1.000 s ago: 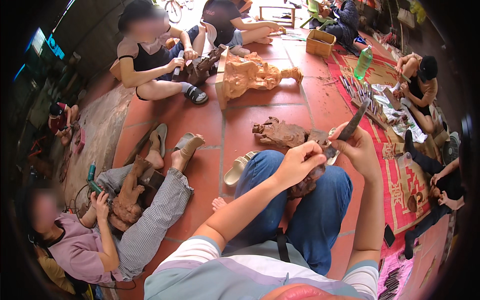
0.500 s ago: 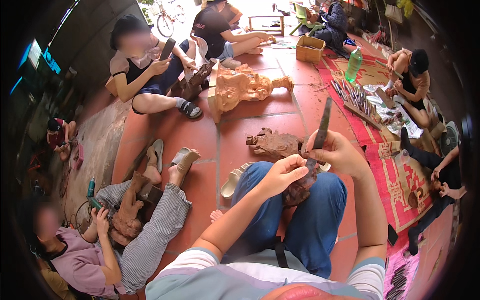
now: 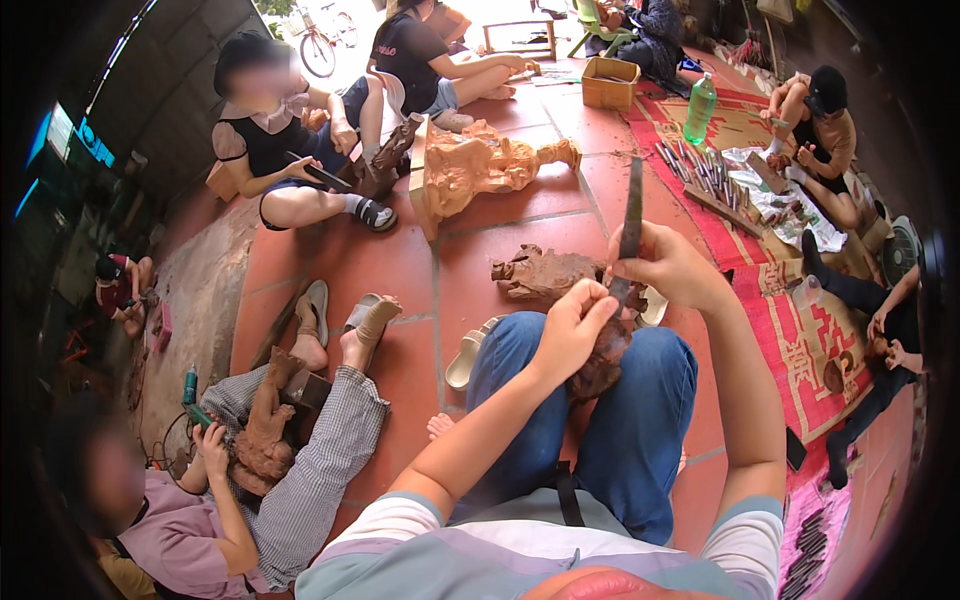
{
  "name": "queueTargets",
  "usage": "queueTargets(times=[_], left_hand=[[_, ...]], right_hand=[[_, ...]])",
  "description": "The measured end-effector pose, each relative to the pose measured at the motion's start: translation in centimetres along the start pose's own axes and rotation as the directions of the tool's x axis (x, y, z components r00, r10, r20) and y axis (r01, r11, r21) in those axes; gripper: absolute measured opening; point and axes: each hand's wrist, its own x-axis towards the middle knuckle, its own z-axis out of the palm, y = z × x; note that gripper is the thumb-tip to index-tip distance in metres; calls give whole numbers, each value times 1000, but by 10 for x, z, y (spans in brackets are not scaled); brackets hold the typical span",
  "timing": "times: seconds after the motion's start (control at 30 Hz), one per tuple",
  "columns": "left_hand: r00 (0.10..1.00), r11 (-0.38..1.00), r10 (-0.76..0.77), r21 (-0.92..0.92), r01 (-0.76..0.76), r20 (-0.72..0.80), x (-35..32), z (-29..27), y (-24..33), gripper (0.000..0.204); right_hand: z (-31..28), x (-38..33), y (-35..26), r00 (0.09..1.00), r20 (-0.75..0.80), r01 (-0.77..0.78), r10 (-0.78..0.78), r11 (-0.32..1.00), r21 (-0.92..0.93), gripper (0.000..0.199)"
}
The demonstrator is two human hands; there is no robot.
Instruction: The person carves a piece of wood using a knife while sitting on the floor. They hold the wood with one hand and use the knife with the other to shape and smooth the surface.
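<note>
A long, flat, dark tool that looks like a file [image 3: 632,215] stands almost upright above my knees. My right hand [image 3: 665,262] is closed around its middle, with the thumb lying against the flat side. At the lower end, the fingers of my left hand [image 3: 577,335] are pinched together on the tool. Directly below, a dark brown wood carving [image 3: 600,370] rests between my jeans-covered knees, its upper part partly hidden by my hands. Another rough brown carving [image 3: 545,272] lies on the tiles just beyond my knees.
A large pale wooden statue [image 3: 480,170] lies on its side ahead. Rows of chisels [image 3: 700,170] and a green bottle [image 3: 701,108] are on the red mat [image 3: 790,330] at right. A seated person with a green power tool [image 3: 195,400] and carving [image 3: 265,440] is close on my left.
The file has turned a little more upright, and my left fingers have closed tighter at its lower end. The person ahead at left has lowered a phone.
</note>
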Motion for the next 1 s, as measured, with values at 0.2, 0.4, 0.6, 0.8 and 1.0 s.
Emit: queueTargets(times=[0.2,0.4,0.6,0.8,1.0], left_hand=[[994,987,21,-162,-3,108,-8,-5,2,12],[1000,996,15,88,-12,-27,11,-3,-1,12],[998,990,38,-136,-30,53,-13,0,0,12],[997,991,15,-135,-5,76,0,-5,1,17],[999,978,34,-205,-24,43,-5,-3,-10,15]], right_hand=[[17,-13,-6,999,-26,36,-36,999,-7,14],[8,5,-7,995,-101,-9,-3,993,-121,14],[18,-8,-11,996,-43,-84,83,996,-21,13],[7,7,-1,1000,-1,12,-12,999,-32,14],[9,5,-2,996,9,-90,91,995,-49,14]])
